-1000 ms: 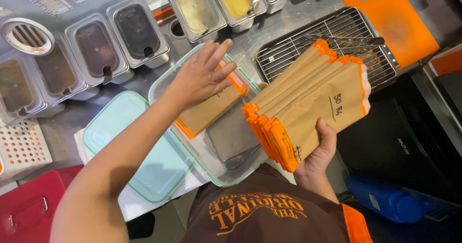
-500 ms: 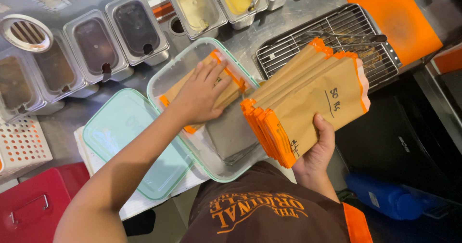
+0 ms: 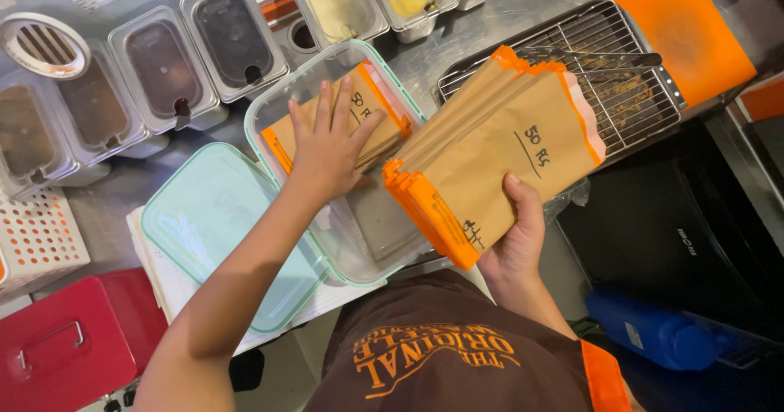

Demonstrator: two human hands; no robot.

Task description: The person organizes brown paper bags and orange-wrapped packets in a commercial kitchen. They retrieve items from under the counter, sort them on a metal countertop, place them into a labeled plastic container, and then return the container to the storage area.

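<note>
Steel desk (image 3: 490, 32) with sauce pans (image 3: 155, 57) at eleven o'clock, wire rack (image 3: 629, 93) at two; left hand (image 3: 327, 146) flat and open on bags in the clear tub (image 3: 359, 257), right hand (image 3: 514, 240) gripping the bag stack (image 3: 498, 146).

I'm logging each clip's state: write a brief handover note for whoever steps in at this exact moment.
Left hand: open, pressed flat on a brown paper envelope bundle lying inside the clear plastic container.
Right hand: gripping a thick stack of brown envelopes with orange edges from below, held above the container's right side.
The mint lid lies off, beside the container on the left.
Done: one bundle is in the container.
Left: the held stack is not yet in; the lid is off.
</note>
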